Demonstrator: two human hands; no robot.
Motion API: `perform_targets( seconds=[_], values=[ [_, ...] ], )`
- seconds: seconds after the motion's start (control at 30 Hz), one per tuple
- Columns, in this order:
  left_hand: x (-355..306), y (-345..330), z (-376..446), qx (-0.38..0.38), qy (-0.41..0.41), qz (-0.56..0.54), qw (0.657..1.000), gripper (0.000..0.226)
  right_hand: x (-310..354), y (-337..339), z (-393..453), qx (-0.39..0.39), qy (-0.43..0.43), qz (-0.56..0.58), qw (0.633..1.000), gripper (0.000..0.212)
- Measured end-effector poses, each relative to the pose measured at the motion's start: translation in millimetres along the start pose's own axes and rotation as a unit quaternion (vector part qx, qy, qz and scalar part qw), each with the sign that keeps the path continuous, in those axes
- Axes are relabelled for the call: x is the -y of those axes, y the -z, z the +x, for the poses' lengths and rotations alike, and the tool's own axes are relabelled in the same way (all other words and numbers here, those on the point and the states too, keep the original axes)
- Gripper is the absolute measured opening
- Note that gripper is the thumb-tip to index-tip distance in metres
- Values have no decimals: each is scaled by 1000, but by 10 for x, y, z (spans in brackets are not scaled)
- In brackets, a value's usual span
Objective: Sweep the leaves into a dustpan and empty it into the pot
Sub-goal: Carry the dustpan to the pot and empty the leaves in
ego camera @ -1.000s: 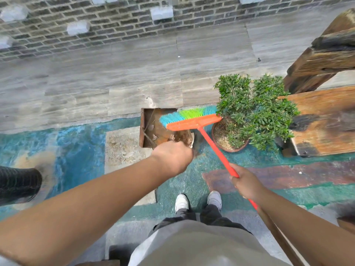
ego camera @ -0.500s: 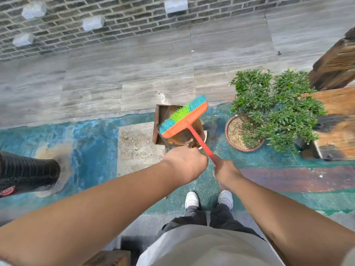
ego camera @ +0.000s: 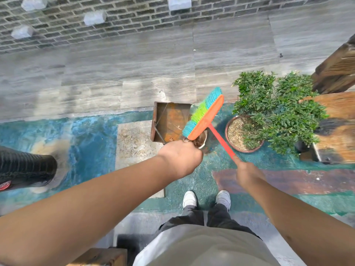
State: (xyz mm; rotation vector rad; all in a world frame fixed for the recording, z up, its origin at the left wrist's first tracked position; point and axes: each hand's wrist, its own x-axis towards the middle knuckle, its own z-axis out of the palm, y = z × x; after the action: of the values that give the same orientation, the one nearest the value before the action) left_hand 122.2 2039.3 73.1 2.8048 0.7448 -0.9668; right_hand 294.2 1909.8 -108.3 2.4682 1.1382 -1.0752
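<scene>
Fingers of the left hand (ego camera: 181, 157) curl round the handle of the rusty dustpan (ego camera: 169, 121), tilted over a small pot (ego camera: 202, 140), while the right hand (ego camera: 246, 172) grips the broom (ego camera: 204, 115) beside a potted shrub (ego camera: 272, 110).

At frame centre, the broom (ego camera: 204, 116) is showing an orange head, blue and green bristles; the dustpan (ego camera: 169, 121) is looking rusty brown, the floor (ego camera: 86, 135) streaky blue-green.
</scene>
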Motion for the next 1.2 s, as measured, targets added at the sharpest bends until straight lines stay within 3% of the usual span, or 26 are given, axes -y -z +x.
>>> perform_targets(
  seconds=[0.17, 0.4, 0.6, 0.77, 0.97, 1.2],
  values=[
    [58, 24, -32, -2, 8, 7, 1000, 24, 163, 13, -95, -3, 17, 36, 999, 66],
    [69, 19, -52, -10, 10, -4, 1000, 23, 537, -16, -87, 24, 36, -70, 997, 39],
    [143, -46, -52, -16, 27, -31, 999, 25, 341, -14, -40, 40, 56, -113, 991, 72],
    [194, -52, -82, -24, 23, -46, 998, 25, 155, 70, -25, 33, -35, -38, 998, 54],
    [311, 83, -89, -10, 36, -55, 998, 18, -3, 148, -117, 16, -14, -35, 999, 77],
    [798, 212, -218, -57, 109, -136, 983, 16, 75, 279, -100, 22, -11, -56, 998, 83]
  ],
)
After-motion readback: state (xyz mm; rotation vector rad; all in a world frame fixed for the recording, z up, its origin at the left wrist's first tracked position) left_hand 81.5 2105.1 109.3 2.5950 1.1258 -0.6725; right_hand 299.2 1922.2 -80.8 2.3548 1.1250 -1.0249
